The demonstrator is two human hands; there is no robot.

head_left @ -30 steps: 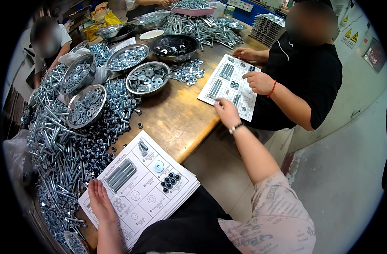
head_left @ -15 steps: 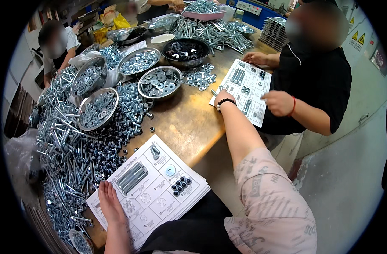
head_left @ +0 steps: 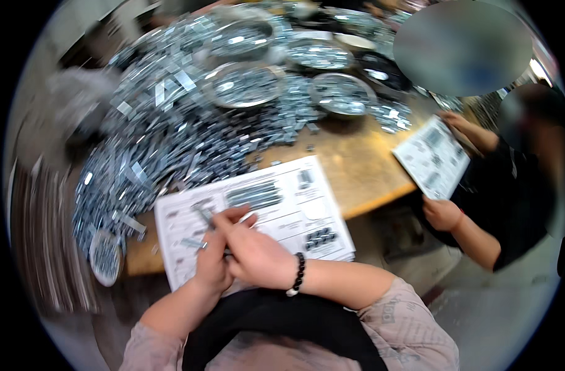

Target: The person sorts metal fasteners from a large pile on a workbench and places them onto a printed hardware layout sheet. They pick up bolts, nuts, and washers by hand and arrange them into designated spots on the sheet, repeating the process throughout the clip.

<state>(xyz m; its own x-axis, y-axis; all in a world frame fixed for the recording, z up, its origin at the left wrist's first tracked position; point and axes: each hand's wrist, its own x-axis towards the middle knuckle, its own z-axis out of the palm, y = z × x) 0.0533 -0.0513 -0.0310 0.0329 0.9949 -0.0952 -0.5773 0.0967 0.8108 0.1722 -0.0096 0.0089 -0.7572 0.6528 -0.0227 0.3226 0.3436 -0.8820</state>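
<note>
Screws point(head_left: 203, 215) pinched between both hands point(head_left: 236, 250) over sheet point(head_left: 295, 204).

White printed paper sheet point(head_left: 276, 204) lies flat at wooden table edge, partly overhanging. Small silver metal screws point(head_left: 196, 243) rest on its left part, blurred; black pieces point(head_left: 321, 235) at right.

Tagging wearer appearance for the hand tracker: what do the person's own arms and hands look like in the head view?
Both hands are bare, no gloves. The right hand has a bracelet of dark beads with one white bead at the wrist. The left hand shows no jewellery. Both forearms are bare below short, light beige patterned sleeves. A black apron covers the front.
</note>
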